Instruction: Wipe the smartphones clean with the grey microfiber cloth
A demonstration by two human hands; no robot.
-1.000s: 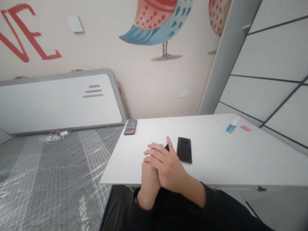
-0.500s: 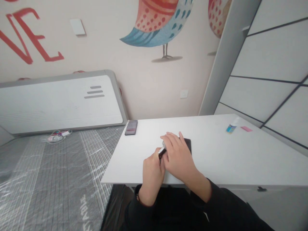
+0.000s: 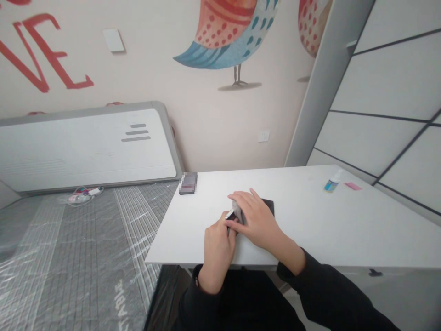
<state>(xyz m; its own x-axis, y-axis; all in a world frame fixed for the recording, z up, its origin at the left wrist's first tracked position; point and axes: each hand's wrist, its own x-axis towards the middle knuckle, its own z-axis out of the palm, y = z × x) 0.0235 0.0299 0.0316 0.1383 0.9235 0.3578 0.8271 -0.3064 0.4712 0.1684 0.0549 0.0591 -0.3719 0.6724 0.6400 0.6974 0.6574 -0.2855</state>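
Observation:
My left hand [image 3: 219, 243] is closed around a small dark object with a shiny edge [image 3: 229, 215], just above the white table [image 3: 320, 230]. Most of that object is hidden by my fingers, so I cannot tell its kind. In my right hand [image 3: 257, 220] a grey cloth [image 3: 237, 209] is bunched between thumb and fingers, against the dark object's upper end. Behind my right hand, partly covered by it, a dark flat thing [image 3: 269, 207] lies on the table.
A dark box-like item [image 3: 188, 184], blurred out, lies at the table's far left corner. At the back right are a clear bottle with a blue label [image 3: 332, 183] and a pink flat piece [image 3: 353, 186]. A cable bundle [image 3: 81, 196] rests on the plastic-covered surface at left.
My right hand has shifted slightly, its thumb now lower against the dark object, and more of the grey cloth shows. The left hand keeps its hold.

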